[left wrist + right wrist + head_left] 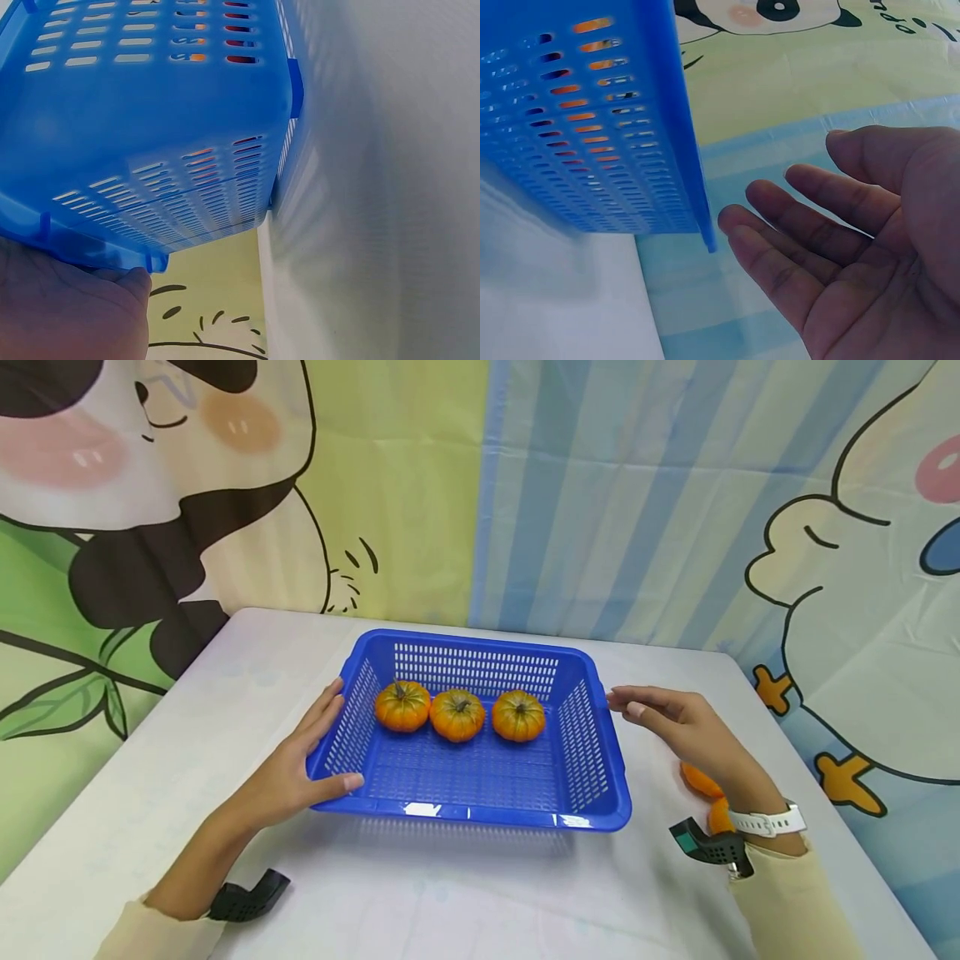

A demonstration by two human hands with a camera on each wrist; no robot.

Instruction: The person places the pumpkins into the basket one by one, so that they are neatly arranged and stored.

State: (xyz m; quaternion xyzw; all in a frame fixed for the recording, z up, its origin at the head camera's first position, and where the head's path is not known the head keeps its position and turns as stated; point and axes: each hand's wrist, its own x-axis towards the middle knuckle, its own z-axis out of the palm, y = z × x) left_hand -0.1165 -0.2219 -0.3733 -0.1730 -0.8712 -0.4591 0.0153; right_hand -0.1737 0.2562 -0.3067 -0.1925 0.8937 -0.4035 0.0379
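A blue plastic basket (472, 812) with slotted walls stands in the middle of the white table. Three small orange pumpkins, a left one (402, 707), a middle one (457, 716) and a right one (518, 717), sit in a row inside it. My left hand (288, 777) holds the basket's left rim, its thumb over the front corner and its fingers along the outside, partly hidden under the rim in the left wrist view. Beside the right rim is my right hand (686, 727), fingers loosely extended; the right wrist view shows a small gap between fingertips and basket.
Orange rounded objects (701, 780) lie on the table (480, 902), partly hidden by my right forearm. A cartoon-printed curtain (420, 485) hangs behind the table. Dark straps with devices are on both wrists, and a white watch (768, 820) is on the right.
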